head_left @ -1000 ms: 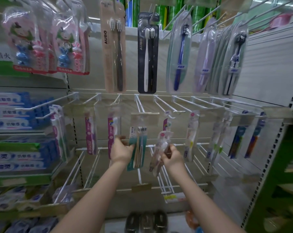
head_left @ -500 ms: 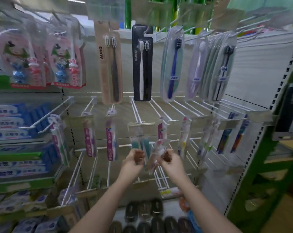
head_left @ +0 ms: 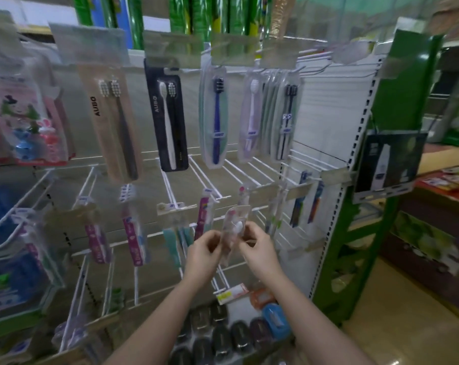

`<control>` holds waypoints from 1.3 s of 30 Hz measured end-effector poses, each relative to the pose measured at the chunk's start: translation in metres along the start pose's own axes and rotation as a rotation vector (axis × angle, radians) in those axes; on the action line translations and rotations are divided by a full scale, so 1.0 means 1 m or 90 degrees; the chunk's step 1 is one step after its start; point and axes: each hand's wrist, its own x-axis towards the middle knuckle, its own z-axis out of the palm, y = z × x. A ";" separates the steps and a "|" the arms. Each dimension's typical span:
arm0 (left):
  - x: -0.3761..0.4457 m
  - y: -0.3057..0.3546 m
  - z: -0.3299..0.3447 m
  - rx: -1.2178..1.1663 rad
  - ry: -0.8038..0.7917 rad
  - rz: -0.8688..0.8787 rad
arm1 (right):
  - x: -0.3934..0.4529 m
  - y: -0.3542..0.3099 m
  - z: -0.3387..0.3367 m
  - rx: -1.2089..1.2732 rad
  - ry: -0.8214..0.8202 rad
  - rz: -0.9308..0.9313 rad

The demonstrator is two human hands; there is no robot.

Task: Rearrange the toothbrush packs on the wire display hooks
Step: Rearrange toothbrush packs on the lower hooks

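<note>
**Both hands on one clear pack, in front of the middle hooks**

Both forearms reach up and forward from the bottom of the view, the wrists converging at the centre. The left hand has its fingers curled inward and pinches the left edge of a clear pack. The right hand grips the pack's right edge, thumb and fingers bent toward it. The pack stands nearly upright between the two hands, tilted a little, a pink-and-white brush visible inside. It is held in the air just before the middle row of wire hooks; whether it touches a hook cannot be told.

A teal pack hangs just left of the left hand. A black pack and a blue-brush pack hang on the top row.

A second ago the left hand held the teal pack and the right hand alone held the clear one. The left hand has since let the teal pack go and joined the right on the clear pack. The view has also swung right, showing the green upright.
</note>
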 end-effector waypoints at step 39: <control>0.049 0.000 0.066 -0.042 0.272 -0.308 | 0.069 0.056 -0.055 -0.073 -0.209 0.068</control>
